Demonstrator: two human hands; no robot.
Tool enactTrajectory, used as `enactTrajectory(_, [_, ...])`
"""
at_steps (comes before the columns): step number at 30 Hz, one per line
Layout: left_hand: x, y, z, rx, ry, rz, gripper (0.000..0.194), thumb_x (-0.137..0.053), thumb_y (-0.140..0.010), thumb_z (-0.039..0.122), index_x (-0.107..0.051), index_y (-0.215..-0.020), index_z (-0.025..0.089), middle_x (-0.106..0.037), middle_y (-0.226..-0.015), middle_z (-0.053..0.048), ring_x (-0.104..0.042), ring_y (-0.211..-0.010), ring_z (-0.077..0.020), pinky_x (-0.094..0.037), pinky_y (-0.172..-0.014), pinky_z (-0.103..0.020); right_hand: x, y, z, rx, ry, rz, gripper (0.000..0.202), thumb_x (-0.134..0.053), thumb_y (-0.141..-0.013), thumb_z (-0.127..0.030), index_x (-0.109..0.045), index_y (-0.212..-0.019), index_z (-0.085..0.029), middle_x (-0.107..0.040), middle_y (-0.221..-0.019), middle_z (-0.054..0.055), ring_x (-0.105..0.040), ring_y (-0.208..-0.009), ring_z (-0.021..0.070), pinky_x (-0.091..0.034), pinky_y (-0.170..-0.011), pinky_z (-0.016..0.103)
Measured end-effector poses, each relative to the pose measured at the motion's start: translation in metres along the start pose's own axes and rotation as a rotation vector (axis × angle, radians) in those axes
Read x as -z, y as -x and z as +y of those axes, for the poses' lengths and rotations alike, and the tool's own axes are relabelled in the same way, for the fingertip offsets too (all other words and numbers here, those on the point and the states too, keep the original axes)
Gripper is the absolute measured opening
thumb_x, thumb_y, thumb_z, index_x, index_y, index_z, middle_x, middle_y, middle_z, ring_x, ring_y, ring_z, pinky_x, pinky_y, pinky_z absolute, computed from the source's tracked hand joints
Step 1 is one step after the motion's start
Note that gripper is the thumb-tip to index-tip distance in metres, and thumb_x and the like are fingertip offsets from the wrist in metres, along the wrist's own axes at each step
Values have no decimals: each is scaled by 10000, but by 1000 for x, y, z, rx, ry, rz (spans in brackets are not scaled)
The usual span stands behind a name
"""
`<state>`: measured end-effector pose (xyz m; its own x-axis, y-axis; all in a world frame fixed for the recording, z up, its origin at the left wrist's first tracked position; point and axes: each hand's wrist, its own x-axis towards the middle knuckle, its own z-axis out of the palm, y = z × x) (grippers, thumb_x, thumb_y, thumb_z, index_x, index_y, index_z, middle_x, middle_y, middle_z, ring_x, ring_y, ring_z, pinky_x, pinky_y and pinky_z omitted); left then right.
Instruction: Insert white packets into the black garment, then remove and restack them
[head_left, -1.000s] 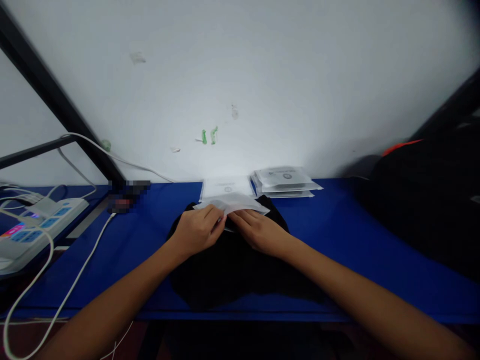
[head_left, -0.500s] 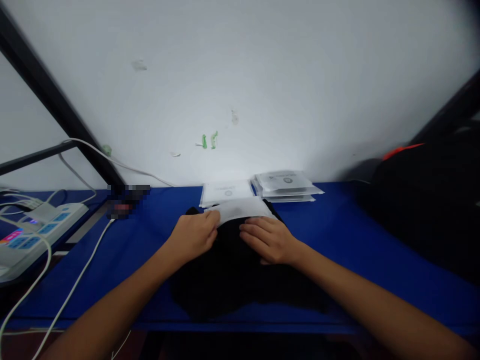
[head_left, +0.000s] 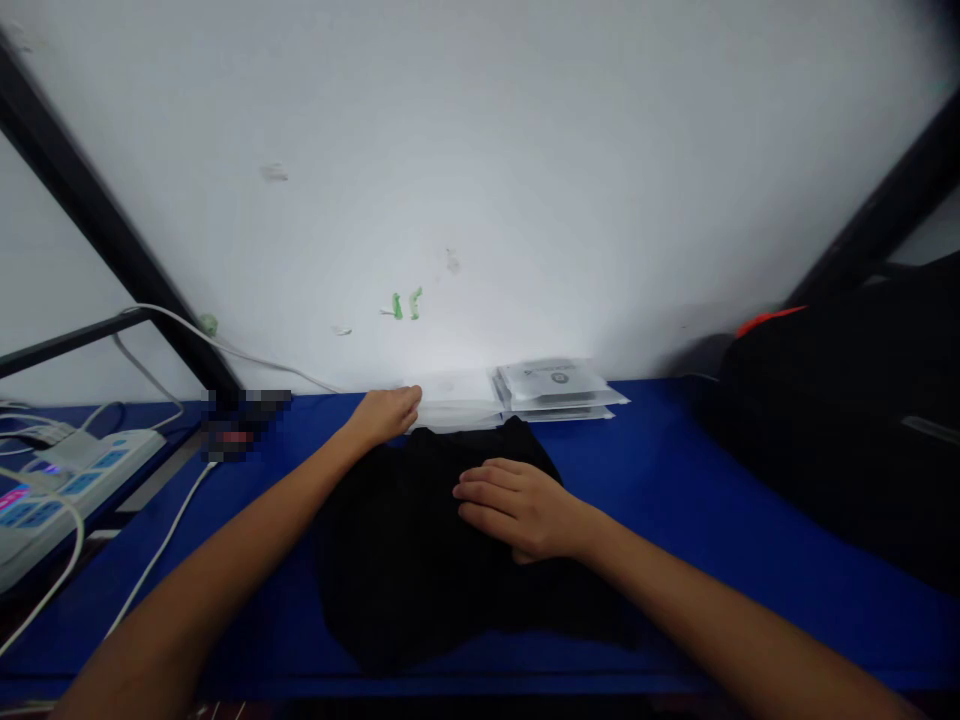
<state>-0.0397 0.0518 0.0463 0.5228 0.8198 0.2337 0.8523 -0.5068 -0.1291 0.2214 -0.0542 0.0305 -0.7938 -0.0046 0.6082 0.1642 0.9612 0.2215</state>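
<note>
Black cloth (head_left: 450, 570) lies bunched on the blue table in front of me. My right hand (head_left: 517, 505) rests on its upper right part, fingers stretched and lying flat. Beyond the cloth, my left hand (head_left: 391, 412) is closed on the left edge of a whitish plastic bag (head_left: 461, 412), near the wall. Just right of that bag sits a small stack of similar printed bags (head_left: 559, 383). The bag's lower edge is close to the cloth's far edge.
A white power strip (head_left: 90, 490) with plugs and cables occupies the left side. A large black item (head_left: 840, 430) with an orange strip stands at the right. Dark metal frame bars (head_left: 97, 210) slope along both sides before the wall.
The whitish bag has moved off the black cloth, away toward the wall, with my left hand gripping it. My right hand has stayed on the cloth, now without the bag's edge beside its fingers.
</note>
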Motion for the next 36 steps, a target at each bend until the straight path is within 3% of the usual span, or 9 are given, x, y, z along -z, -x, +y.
enactTrajectory(8, [8, -17, 11, 50, 218, -108, 439, -485, -901, 606, -570, -943, 178, -675, -934, -88, -624, -786, -209, -451, -664, -290, 0, 8, 10, -239, -99, -110, 527, -479, -784, -34, -561, -1281, -189, -452, -1428, 160, -436, -1277, 273, -446, -999, 479])
enactTrajectory(13, [30, 25, 60, -194, 936, -77, 817, -644, -759, 657, -361, -1367, 190, -509, -1353, -154, -543, -1183, -292, -471, -952, -397, -7, 13, 6, -345, -186, -45, 633, -457, -844, -13, -392, -1429, -244, -304, -1505, 163, -368, -1350, 285, -465, -1001, 477])
enactTrajectory(15, [39, 45, 79, -245, 929, -166, 999, -780, -660, 580, -271, -1445, 230, -410, -1457, -139, -431, -1315, -329, -393, -1069, -443, -8, 13, 5, -375, -236, -2, 698, -465, -822, 11, -331, -1460, -236, -279, -1505, 170, -387, -1340, 281, -475, -1005, 454])
enactTrajectory(17, [46, 60, 88, -203, 896, -144, 925, -775, -706, 474, -271, -1450, 254, -399, -1464, -117, -418, -1325, -317, -354, -1107, -457, -4, 13, 6, -411, -261, 34, 755, -459, -762, 63, -330, -1452, -215, -279, -1495, 176, -427, -1306, 269, -483, -1004, 423])
enactTrajectory(21, [49, 75, 67, -158, 845, -66, 778, -702, -762, 359, -301, -1421, 257, -463, -1367, -105, -470, -1252, -294, -369, -1088, -479, 19, 12, 19, -498, -359, -28, 621, -422, -675, 113, -542, -1198, -200, -420, -1379, 133, -508, -1210, 220, -491, -973, 371])
enactTrajectory(25, [49, 81, 40, -214, 692, -262, 848, -715, -726, 362, -290, -1453, 266, -392, -1440, -113, -376, -1330, -335, -321, -1118, -524, 34, 13, 34, -569, -471, -174, 466, -424, -642, 120, -613, -931, -192, -539, -1228, 89, -532, -1165, 201, -474, -946, 361])
enactTrajectory(28, [52, 82, 42, -201, 574, -346, 854, -729, -676, 349, -357, -1437, 245, -456, -1397, -122, -409, -1295, -368, -320, -1106, -552, 34, 13, 37, -586, -528, -274, 464, -409, -594, 119, -629, -870, -183, -562, -1229, 86, -539, -1150, 204, -460, -943, 371])
enactTrajectory(32, [65, 84, 45, -165, 546, -286, 716, -642, -749, 306, -384, -1414, 249, -513, -1376, -98, -487, -1239, -328, -327, -1096, -518, 40, 13, 42, -605, -598, -371, 467, -389, -575, 102, -651, -834, -184, -600, -1199, 70, -572, -1092, 194, -465, -925, 370])
enactTrajectory(36, [80, 88, 19, -56, 633, -301, 655, -578, -799, 291, -363, -1415, 240, -551, -1336, -74, -555, -1166, -275, -440, -984, -382, 56, 27, 56, -687, -610, -443, 447, -412, -605, 79, -684, -834, -191, -617, -1207, 57, -595, -1074, 188, -471, -927, 354])
